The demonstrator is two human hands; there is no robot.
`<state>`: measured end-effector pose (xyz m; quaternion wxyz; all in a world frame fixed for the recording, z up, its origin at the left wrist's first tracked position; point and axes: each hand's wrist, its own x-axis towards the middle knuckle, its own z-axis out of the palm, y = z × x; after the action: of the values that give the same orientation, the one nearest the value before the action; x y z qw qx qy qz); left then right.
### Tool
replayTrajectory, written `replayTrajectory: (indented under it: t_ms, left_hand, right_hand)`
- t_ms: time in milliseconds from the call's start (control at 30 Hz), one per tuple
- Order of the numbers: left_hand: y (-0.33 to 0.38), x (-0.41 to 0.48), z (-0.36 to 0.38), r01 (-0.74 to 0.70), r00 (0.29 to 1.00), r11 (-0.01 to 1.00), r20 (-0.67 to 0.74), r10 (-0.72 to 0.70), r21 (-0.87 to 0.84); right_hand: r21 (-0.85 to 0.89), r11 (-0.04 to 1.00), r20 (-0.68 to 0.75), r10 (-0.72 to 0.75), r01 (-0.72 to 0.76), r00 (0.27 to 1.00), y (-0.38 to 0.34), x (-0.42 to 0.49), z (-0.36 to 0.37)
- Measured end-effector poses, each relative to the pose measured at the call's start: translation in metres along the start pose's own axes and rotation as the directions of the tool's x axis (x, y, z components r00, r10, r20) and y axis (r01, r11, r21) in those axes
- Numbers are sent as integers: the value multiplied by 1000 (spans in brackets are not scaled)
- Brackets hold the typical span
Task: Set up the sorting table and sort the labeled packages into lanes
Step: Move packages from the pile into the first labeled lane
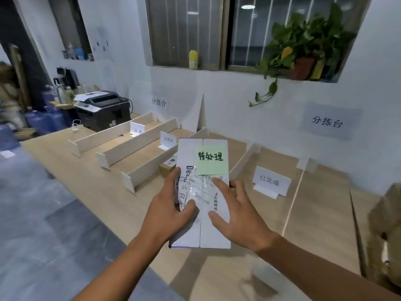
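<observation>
Under your right hand (236, 211): white rectangular cardboard package (208, 237), black print, purple lower edge. Beyond that hand: pale green square paper note (211, 159), dark green handwriting.

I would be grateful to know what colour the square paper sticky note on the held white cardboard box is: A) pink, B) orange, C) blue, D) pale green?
D: the square paper sticky note on the white cardboard box is pale green, with dark handwriting.
</observation>
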<state>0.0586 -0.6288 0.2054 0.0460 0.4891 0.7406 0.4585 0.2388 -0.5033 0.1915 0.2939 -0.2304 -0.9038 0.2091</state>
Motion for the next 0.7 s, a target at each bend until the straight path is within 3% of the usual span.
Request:
replayTrajectory:
  t_ms: [233,567,700]
  left_hand:
    - [-104,95,-34,34,988,998,152,-43,62]
    - [-246,275,39,-17,954,996,299,-10,89]
    - [-279,336,64,-53,907,996,421,18,72]
  right_hand:
    - [106,989,-26,105,-102,994,-4,90,103]
    - [65,948,9,313,-313,950,112,223,219]
    - [60,914,6,402,-401,916,145,262,246]
